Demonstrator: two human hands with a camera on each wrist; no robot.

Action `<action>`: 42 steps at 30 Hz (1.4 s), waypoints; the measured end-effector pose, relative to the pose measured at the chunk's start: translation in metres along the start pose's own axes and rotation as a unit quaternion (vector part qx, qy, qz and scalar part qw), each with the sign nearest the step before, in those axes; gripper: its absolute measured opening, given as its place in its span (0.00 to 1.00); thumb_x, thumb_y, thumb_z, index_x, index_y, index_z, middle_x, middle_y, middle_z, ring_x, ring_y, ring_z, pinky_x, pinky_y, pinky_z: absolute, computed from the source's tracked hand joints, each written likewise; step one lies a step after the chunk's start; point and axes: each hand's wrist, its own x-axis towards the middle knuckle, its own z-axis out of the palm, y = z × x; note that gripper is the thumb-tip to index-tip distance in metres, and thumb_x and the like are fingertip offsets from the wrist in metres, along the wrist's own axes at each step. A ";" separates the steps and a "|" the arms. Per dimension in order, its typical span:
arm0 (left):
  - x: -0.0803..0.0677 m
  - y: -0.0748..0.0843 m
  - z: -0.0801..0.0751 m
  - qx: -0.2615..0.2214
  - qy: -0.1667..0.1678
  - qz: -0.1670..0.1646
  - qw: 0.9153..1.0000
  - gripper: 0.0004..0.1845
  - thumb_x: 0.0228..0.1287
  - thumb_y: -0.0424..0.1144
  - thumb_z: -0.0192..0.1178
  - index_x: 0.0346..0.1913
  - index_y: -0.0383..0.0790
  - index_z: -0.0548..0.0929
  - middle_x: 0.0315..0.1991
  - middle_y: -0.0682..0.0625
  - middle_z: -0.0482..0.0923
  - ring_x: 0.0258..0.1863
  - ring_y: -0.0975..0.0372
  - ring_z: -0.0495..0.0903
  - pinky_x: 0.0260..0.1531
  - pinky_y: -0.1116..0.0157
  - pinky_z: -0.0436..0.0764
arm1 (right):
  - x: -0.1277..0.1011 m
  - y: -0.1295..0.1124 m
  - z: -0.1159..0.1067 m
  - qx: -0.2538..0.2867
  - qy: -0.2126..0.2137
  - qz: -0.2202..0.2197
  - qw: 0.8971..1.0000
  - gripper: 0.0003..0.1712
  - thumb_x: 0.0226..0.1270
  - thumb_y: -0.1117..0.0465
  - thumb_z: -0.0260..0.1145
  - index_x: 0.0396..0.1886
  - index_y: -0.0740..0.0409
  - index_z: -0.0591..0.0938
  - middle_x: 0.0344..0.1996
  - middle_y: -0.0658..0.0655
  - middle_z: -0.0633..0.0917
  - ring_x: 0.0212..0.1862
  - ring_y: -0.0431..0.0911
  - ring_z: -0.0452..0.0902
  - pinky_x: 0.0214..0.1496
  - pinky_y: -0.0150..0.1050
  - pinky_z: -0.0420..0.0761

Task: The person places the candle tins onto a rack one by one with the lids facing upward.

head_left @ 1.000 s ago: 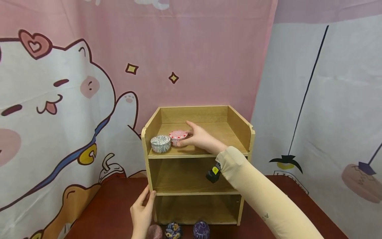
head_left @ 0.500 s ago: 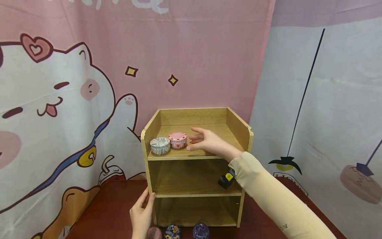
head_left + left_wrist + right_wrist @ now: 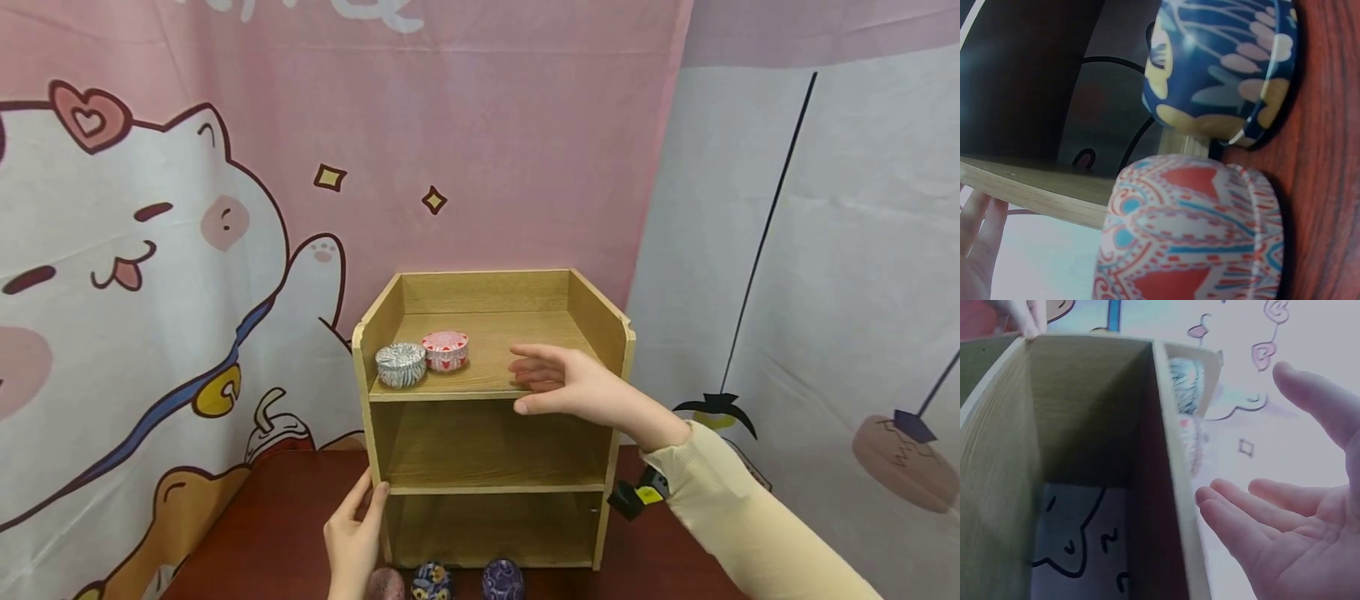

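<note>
Wooden shelf (image 3: 491, 417) on a dark red table (image 3: 277, 517). Top tier: silver tin (image 3: 401, 365) touching pink tin (image 3: 445, 350) at left; the right part bare. Three tins (image 3: 432, 581) stand at the base front. Right hand (image 3: 577, 385), fingers spread and relaxed, hovers at the top tier's front edge, holding nothing. Left hand (image 3: 354, 537) rests straight fingers on the left front post.

1. A dark red-brown wooden table (image 3: 285, 517) carries a light wooden three-tier shelf unit (image 3: 491, 492).
2. On its top tier sit two round tins, touching — a silver zebra-striped tin (image 3: 401, 365) and a pink heart-patterned tin (image 3: 446, 350).
3. Three patterned tins stand on the table in front — pinkish (image 3: 387, 584), dark blue floral (image 3: 431, 581), purple (image 3: 502, 579).
</note>
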 end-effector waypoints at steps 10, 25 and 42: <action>0.005 0.000 -0.002 -0.005 0.001 0.002 1.000 0.21 0.63 0.43 0.67 0.57 0.39 0.83 0.40 0.41 0.86 0.27 0.71 0.81 0.24 0.76 0.77 | -0.054 0.021 0.018 0.022 0.022 -0.055 0.998 0.31 0.61 0.65 0.72 0.64 0.62 0.74 0.60 0.59 0.78 0.62 0.51 0.72 0.62 0.38 0.71; 0.004 -0.008 0.001 0.002 0.010 0.015 1.000 0.20 0.62 0.41 0.68 0.55 0.38 0.84 0.34 0.42 0.86 0.24 0.66 0.82 0.22 0.75 0.76 | -0.080 0.113 0.071 0.129 -0.053 -0.082 0.987 0.25 0.66 0.69 0.65 0.63 0.64 0.75 0.58 0.62 0.79 0.60 0.48 0.74 0.59 0.37 0.73; -0.002 -0.006 0.002 -0.009 0.013 0.015 1.000 0.20 0.61 0.41 0.69 0.55 0.39 0.84 0.35 0.43 0.86 0.21 0.61 0.82 0.21 0.75 0.76 | -0.084 0.182 0.123 0.282 -0.091 0.023 0.955 0.25 0.73 0.65 0.59 0.64 0.74 0.70 0.59 0.61 0.78 0.59 0.46 0.75 0.56 0.36 0.75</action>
